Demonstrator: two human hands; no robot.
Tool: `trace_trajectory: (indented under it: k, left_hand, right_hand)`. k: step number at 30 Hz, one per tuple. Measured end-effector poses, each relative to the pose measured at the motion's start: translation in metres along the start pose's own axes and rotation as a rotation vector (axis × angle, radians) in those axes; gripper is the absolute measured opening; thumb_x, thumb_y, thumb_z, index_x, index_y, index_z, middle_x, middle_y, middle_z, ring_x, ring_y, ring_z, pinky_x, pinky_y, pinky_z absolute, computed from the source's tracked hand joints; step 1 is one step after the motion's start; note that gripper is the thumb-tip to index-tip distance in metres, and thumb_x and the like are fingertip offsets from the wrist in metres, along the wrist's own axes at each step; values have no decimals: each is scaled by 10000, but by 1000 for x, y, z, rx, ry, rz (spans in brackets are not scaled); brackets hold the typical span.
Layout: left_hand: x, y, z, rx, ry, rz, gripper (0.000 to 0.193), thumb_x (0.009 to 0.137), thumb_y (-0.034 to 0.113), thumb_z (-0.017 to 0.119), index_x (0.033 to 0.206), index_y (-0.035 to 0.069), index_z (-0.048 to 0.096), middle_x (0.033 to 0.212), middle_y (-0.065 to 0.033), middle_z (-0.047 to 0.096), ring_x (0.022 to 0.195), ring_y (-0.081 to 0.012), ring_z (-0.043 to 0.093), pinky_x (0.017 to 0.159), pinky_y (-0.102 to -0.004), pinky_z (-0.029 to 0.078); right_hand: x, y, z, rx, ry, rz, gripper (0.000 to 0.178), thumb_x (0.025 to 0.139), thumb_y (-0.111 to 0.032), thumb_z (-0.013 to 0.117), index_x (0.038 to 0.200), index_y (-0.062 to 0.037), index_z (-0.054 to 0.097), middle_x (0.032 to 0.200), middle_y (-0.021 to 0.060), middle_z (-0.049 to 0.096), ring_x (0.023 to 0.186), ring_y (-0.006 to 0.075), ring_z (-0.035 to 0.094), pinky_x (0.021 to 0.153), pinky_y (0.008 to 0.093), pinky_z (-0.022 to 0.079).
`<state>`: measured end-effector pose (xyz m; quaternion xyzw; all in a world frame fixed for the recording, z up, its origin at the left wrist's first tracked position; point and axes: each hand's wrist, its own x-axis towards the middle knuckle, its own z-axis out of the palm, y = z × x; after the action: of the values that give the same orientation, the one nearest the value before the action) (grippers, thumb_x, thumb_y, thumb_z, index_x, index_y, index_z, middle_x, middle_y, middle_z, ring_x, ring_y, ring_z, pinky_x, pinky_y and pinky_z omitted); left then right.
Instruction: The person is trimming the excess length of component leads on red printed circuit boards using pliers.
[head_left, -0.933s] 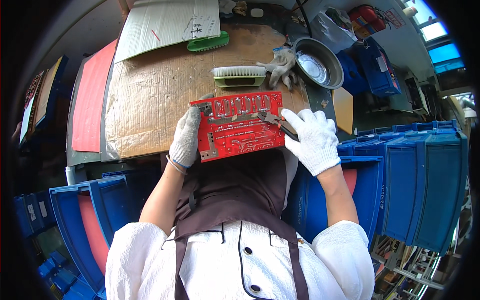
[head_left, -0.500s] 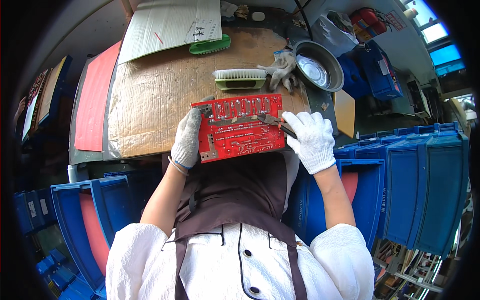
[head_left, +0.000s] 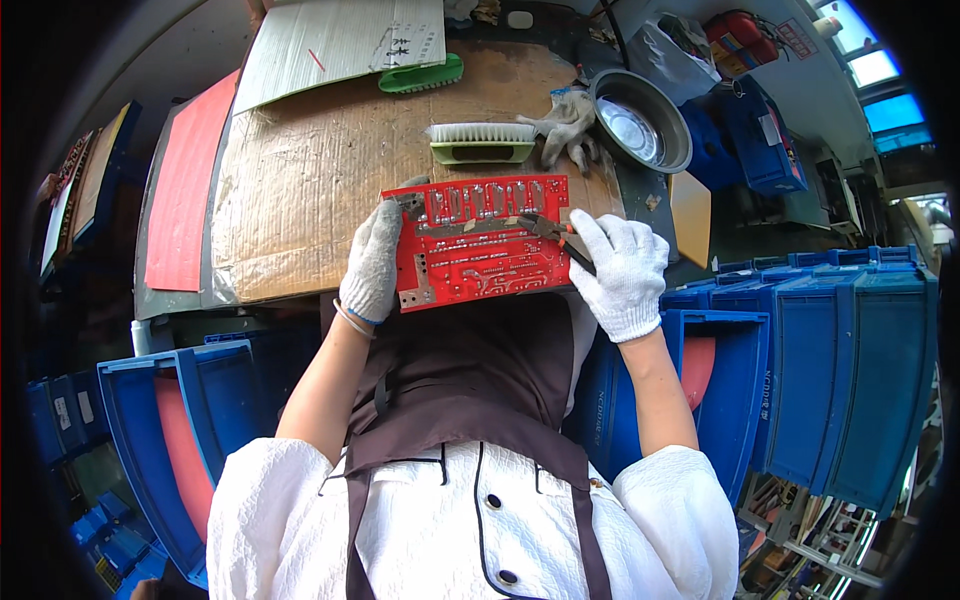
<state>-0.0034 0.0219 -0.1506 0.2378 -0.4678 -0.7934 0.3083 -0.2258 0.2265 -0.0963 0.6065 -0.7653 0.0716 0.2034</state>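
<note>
A red circuit board (head_left: 480, 250) is held up near the table's front edge, its soldered side facing me. My left hand (head_left: 372, 262), in a whitish work glove, is closed around the board's left edge. In my gloved right hand (head_left: 622, 270) are cutting pliers (head_left: 552, 232) with dark jaws and black-and-orange handles. The jaws lie over the upper right part of the board, by a greyish strip running across it. Whether the jaw tips touch the board, I cannot tell. My right palm hides the handle ends.
Beyond the board lie a green brush (head_left: 482, 143), a crumpled glove (head_left: 562, 128) and a metal bowl (head_left: 640, 120). Another green brush (head_left: 422, 75) rests by a pale panel (head_left: 330, 50). Cardboard (head_left: 300, 190) covers the table. Blue crates (head_left: 810, 370) stand on both sides of me.
The pliers have shifted slightly to the right across the board, and the right-hand fingers have changed position around the handles. The left hand keeps its hold on the board.
</note>
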Motion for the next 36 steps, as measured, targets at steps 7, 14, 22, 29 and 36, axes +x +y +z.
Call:
trace_trajectory:
  k: [7,14,22,29,36]
  left_hand:
    - [1,-1,-2,13,6,-2,612,1106,462,481,1489,-12,530,1357,-151,655,1179,-186,661,1020,-349,552]
    - [1,-2,-1,-17,11,-15,605,1107,452,481,1486,-17,530,1361,-157,653,1184,-192,660,1026,-354,551]
    - [0,2,2,11,10,-8,607,1109,450,477,1487,-24,523,1344,-159,663,1171,-200,672,1022,-357,557]
    - [0,-2,-1,6,5,14,623,1104,465,484,1491,-23,520,1351,-160,661,1178,-194,669,1027,-353,551]
    - [1,-2,0,-27,-4,-3,621,1106,463,480,1487,-26,524,1351,-155,662,1182,-192,666,1028,-354,549]
  right_hand:
    - [4,-2,-4,82,-75,70,567,778,-290,820,1324,-216,685,1145,54,640,1086,275,593,965,448,417]
    - [3,1,-1,58,-106,39,569,744,-261,821,1295,-207,693,1081,43,646,1023,259,601,890,436,419]
    - [-14,-11,12,4,73,48,595,723,-238,829,1300,-203,688,1101,40,648,1039,260,604,922,448,420]
    - [-10,-11,10,46,60,113,604,723,-221,823,1311,-214,684,1153,56,638,1121,269,584,1000,473,408]
    - [-7,-9,5,74,-44,137,575,748,-233,818,1309,-215,693,1152,60,645,1130,278,590,984,457,426]
